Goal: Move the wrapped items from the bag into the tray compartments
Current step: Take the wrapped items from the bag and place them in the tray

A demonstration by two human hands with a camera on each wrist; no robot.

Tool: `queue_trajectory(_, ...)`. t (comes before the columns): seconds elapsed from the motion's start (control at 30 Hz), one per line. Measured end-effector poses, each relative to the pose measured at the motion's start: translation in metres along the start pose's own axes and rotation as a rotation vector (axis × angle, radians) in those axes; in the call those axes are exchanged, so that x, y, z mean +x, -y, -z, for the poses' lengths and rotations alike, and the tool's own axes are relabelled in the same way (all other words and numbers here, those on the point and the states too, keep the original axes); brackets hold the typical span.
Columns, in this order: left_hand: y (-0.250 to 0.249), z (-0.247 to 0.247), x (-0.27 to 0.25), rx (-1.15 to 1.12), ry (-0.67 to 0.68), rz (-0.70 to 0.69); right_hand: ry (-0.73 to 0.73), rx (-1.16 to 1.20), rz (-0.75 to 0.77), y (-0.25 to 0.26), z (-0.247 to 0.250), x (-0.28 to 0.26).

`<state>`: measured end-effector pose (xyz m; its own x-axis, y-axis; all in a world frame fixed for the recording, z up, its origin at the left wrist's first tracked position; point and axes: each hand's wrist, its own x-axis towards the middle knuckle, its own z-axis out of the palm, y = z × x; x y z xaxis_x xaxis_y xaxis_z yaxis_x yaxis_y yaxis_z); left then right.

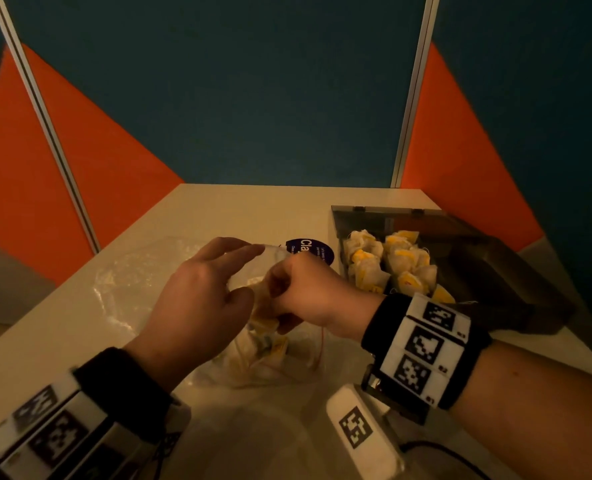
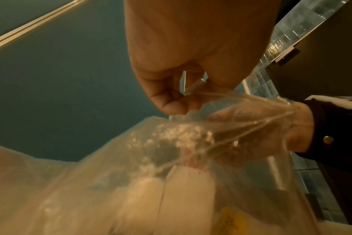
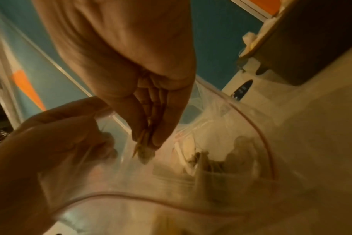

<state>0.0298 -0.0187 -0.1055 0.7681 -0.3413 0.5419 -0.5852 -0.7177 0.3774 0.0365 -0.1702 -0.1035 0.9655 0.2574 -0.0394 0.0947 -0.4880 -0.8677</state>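
Observation:
A clear plastic bag lies on the table with white-and-yellow wrapped items inside. My left hand pinches the bag's rim between thumb and fingers and holds the mouth up. My right hand is inside the mouth, and its fingers grip a few thin wrapped items. The dark tray stands to the right, with several wrapped items packed in its left compartments. The bag's contents show blurred through the plastic.
The tray's clear lid stands open at its far side. A round purple label lies between bag and tray. A white tagged device with a cable sits near the front edge. Blue and orange partition walls enclose the table.

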Motion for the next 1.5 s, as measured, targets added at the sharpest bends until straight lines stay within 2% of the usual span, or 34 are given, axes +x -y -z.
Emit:
queue_trajectory(0.17, 0.002, 0.001, 0.0, 0.005, 0.013, -0.002, -0.03, -0.405, 0.142, -0.001, 0.003, 0.009)
queue_trajectory(0.27, 0.003, 0.001, 0.0, 0.007, 0.001, -0.02, 0.143, -0.44, 0.172, 0.003, 0.006, 0.01)
queue_trajectory(0.37, 0.004, 0.001, -0.001, 0.021, 0.0, -0.017, 0.288, -0.599, 0.224, 0.005, 0.004, 0.012)
queue_trajectory(0.5, 0.003, 0.0, -0.001, 0.0, 0.022, -0.011, 0.337, -0.719, 0.275, 0.004, -0.009, 0.017)
queue_trajectory(0.63, 0.001, -0.001, -0.001, -0.008, 0.019, -0.004, 0.193, -0.655, 0.291, 0.0, -0.015, 0.021)
queue_trajectory(0.8, 0.004, -0.002, 0.001, -0.005, 0.004, -0.008, -0.055, -0.424, 0.194, 0.001, -0.005, 0.018)
queue_trajectory(0.93, 0.003, -0.003, 0.001, 0.016, 0.016, -0.004, -0.036, 0.001, -0.018, 0.001, -0.012, 0.005)
queue_trajectory(0.97, 0.003, -0.003, 0.001, 0.014, 0.02, 0.001, -0.01, -0.026, -0.075, 0.0, -0.014, 0.003)
queue_trajectory(1.07, 0.0, -0.002, 0.0, 0.007, 0.022, -0.008, 0.083, -0.528, -0.178, -0.015, -0.02, 0.005)
queue_trajectory(1.1, -0.001, -0.001, 0.0, 0.006, 0.028, -0.001, 0.096, -0.623, -0.187, -0.019, -0.02, 0.005)
queue_trajectory(1.37, -0.003, -0.001, 0.0, -0.002, 0.044, 0.007, 0.065, -0.576, -0.16, -0.031, -0.023, 0.01)
queue_trajectory(1.5, -0.003, 0.0, 0.0, -0.01, 0.053, -0.007, 0.019, -0.49, -0.015, -0.033, -0.021, 0.004)
